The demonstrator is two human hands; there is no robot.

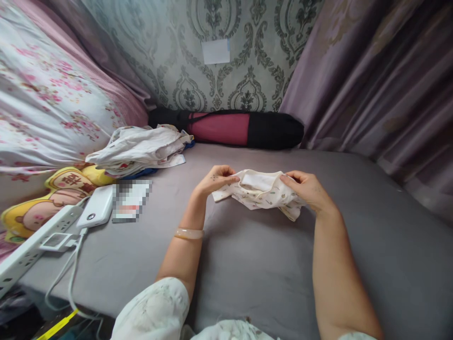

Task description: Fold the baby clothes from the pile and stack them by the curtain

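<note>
A small white baby shirt (262, 199) with a fine coloured print is stretched between my two hands, its neckline open towards me. My left hand (219, 180) pinches the left shoulder by the collar, thumb on top. At the opposite shoulder, my right hand (307, 189) grips the fabric the same way, thumb laid along the collar edge. One sleeve hangs out to the left and another part droops under my right hand. The shirt is just above the grey bed sheet (255, 264); whether its lower edge touches the sheet I cannot tell.
Crumpled white clothes (141, 148) lie in a pile at the back left. Nearby are a white power bank (97, 205), a power strip (38, 245), cables and a yellow cartoon cushion (31, 212). A black and red long bag (222, 128) rests along the wall. Curtains (371, 85) hang at the sides.
</note>
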